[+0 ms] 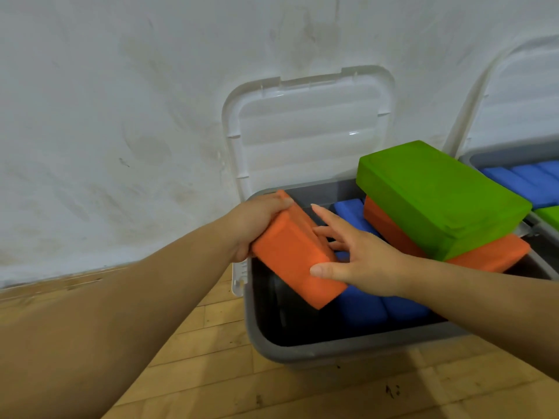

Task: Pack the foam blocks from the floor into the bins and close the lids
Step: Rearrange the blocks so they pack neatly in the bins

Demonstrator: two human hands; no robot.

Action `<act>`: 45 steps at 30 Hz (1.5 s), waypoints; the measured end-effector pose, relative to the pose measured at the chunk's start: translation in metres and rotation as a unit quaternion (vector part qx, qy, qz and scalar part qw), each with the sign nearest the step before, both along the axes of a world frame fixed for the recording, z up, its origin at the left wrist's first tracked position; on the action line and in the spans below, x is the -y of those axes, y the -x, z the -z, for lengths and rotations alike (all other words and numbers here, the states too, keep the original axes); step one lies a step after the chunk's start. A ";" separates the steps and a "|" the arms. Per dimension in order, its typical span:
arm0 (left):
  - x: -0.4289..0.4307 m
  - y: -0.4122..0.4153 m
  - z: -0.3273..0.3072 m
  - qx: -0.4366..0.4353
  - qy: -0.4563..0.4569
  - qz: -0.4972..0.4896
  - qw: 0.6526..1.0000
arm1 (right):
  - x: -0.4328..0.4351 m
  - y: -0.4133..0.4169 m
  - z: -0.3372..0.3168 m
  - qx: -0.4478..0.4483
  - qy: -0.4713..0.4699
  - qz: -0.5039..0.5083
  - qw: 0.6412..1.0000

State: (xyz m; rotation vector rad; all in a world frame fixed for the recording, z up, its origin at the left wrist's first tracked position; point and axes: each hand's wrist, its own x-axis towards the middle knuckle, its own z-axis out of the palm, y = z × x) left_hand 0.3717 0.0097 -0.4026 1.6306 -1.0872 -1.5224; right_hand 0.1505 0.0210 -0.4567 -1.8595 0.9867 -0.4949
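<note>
An orange foam block [295,252] is tilted over the left side of a grey bin [332,347]. My left hand [252,220] grips its far upper end, fingers curled over the top edge. My right hand [360,260] rests against its right side, thumb on the near corner and fingers spread straight. Inside the bin lie blue blocks [372,306]. A green block [435,198] is stacked on another orange block [490,252] at the bin's right side, sticking up above the rim. The bin's white lid [308,128] stands open against the wall.
A second grey bin [472,157] at the right edge holds blue blocks [526,182] and a green one [549,216]; its lid [526,95] is also up. A white wall runs behind both bins. Wooden floor [211,373] lies in front and to the left.
</note>
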 end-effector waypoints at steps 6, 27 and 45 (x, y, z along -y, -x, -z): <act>-0.005 -0.002 -0.004 -0.054 0.092 0.009 0.994 | 0.006 -0.006 -0.002 0.101 0.026 0.107 0.989; 0.006 -0.013 -0.009 0.140 0.297 0.036 0.944 | 0.014 -0.014 -0.034 0.126 0.004 0.094 0.988; -0.007 0.017 0.075 0.227 0.118 0.080 0.964 | 0.023 0.010 0.007 -0.051 -0.030 0.101 0.993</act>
